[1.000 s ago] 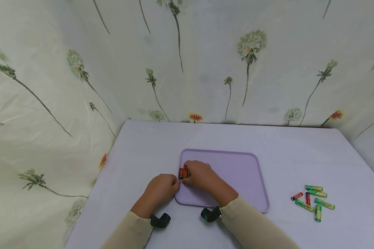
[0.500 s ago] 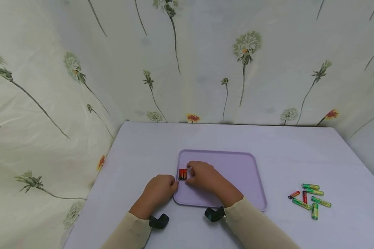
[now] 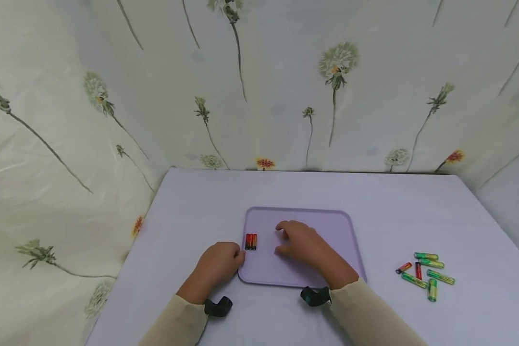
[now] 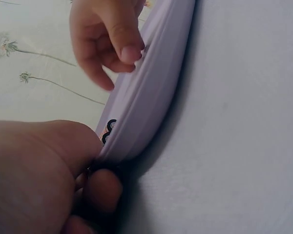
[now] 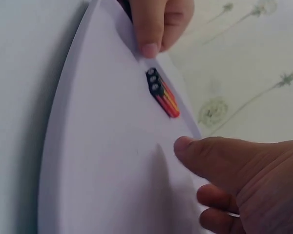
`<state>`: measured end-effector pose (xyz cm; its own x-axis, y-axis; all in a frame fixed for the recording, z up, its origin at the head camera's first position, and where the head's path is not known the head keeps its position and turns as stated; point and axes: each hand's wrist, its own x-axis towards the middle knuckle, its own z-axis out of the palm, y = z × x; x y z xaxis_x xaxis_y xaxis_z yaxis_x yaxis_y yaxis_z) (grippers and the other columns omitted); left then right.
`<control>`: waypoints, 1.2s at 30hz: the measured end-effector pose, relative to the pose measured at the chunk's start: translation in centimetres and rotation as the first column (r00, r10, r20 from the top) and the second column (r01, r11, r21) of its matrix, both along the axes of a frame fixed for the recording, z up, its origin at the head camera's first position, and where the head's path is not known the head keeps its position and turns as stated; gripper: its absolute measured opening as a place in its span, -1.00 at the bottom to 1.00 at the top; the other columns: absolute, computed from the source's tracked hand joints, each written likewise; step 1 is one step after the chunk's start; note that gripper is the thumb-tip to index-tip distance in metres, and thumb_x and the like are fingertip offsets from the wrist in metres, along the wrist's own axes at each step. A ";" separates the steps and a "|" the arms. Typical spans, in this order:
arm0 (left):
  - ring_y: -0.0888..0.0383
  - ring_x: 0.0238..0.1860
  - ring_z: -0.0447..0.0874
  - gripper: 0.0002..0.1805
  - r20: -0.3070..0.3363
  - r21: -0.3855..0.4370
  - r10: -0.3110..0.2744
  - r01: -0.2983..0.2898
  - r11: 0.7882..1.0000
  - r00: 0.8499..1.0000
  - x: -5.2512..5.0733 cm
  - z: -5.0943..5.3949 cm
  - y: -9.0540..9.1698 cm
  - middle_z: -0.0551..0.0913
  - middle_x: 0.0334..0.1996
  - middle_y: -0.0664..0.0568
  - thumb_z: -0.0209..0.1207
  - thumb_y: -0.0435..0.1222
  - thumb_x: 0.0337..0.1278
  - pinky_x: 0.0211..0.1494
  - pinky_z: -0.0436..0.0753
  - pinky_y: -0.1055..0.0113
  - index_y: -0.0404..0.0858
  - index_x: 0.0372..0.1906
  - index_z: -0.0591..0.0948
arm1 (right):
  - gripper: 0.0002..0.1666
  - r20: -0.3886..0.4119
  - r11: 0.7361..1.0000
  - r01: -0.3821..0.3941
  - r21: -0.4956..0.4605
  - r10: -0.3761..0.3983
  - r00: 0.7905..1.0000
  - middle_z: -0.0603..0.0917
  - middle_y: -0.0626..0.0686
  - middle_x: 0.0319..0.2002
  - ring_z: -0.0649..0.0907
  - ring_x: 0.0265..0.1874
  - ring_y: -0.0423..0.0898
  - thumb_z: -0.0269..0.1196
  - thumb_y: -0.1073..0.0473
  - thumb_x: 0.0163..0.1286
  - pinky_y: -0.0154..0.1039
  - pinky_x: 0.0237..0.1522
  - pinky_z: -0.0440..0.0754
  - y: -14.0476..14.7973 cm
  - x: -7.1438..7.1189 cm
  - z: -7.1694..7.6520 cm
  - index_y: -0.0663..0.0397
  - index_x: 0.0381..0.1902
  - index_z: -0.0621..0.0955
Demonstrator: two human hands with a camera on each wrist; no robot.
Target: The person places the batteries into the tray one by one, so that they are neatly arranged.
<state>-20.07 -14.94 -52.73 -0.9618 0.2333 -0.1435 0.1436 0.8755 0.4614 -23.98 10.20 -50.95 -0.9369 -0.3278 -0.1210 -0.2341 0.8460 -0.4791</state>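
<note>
Three red batteries (image 3: 251,241) with black ends lie side by side against the left edge of a lilac tray (image 3: 302,273). At that edge, just below the batteries, my left hand (image 3: 219,263) pinches the tray's rim between thumb and curled finger, as the left wrist view shows. My right hand (image 3: 304,245) hovers over the middle of the tray, thumb and fingers parted, holding nothing. The right wrist view shows the battery row (image 5: 162,92) beyond the right thumb, apart from it.
To the right of the tray, on the white table (image 3: 311,317), lies a loose group of several green batteries (image 3: 441,277) and two red batteries (image 3: 418,270). A flower-printed sheet (image 3: 277,86) hangs behind the table's far edge.
My right hand has let go of the red batteries and moved right, away from them. The battery row stays by the tray's left edge. My left hand keeps its place there.
</note>
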 end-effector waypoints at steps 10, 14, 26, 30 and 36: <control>0.21 -0.57 0.31 -0.58 0.012 0.019 0.007 -0.008 1.000 1.000 0.5 -0.1 -0.1 0.35 -0.68 0.15 0.13 -0.11 0.46 -0.45 0.31 0.29 -0.08 -0.62 0.48 | -0.51 -0.094 0.990 0.091 -0.108 -0.101 0.990 0.69 0.02 -0.10 0.63 -0.06 0.01 0.39 -0.01 0.40 0.03 0.03 0.60 5.2 0.9 0.9 0.08 0.19 0.64; 0.21 -0.57 0.30 -0.57 0.012 0.022 0.004 -0.005 1.000 1.000 0.4 -0.2 0.0 0.33 -0.68 0.15 0.13 -0.11 0.46 -0.46 0.30 0.29 -0.08 -0.62 0.47 | -0.52 -0.152 0.988 0.122 -0.095 -0.136 0.979 0.70 0.06 -0.09 0.64 -0.04 0.05 0.40 0.01 0.40 0.07 0.02 0.61 7.7 1.3 1.3 0.13 0.17 0.64; 0.21 -0.58 0.34 -0.60 -0.019 0.024 0.004 -0.003 1.000 1.000 0.1 -0.5 0.0 0.37 -0.68 0.15 0.14 -0.09 0.46 -0.46 0.34 0.29 -0.07 -0.59 0.52 | -0.46 -0.176 0.967 0.251 -0.029 -0.252 0.952 0.67 0.17 -0.06 0.62 -0.03 0.14 0.39 0.02 0.43 0.11 -0.04 0.62 13.6 2.9 3.2 0.20 0.23 0.60; 0.21 -0.57 0.36 -0.60 -0.004 0.020 0.008 -0.008 1.000 1.000 0.2 -0.5 -0.1 0.39 -0.67 0.15 0.15 -0.09 0.46 -0.45 0.36 0.29 -0.07 -0.59 0.53 | -0.42 -0.148 0.961 0.278 0.000 -0.275 0.950 0.66 0.20 -0.05 0.62 -0.03 0.17 0.39 0.00 0.43 0.12 -0.09 0.63 15.4 4.1 2.7 0.23 0.25 0.58; 0.20 -0.58 0.36 -0.59 -0.001 0.022 -0.001 0.001 1.000 1.000 0.1 -0.3 -0.1 0.39 -0.67 0.14 0.14 -0.08 0.47 -0.45 0.36 0.29 -0.07 -0.59 0.53 | -0.33 -0.158 0.944 0.320 0.078 -0.305 0.939 0.67 0.30 -0.04 0.63 -0.04 0.26 0.44 -0.01 0.36 0.22 -0.07 0.61 18.6 5.8 1.9 0.31 0.25 0.56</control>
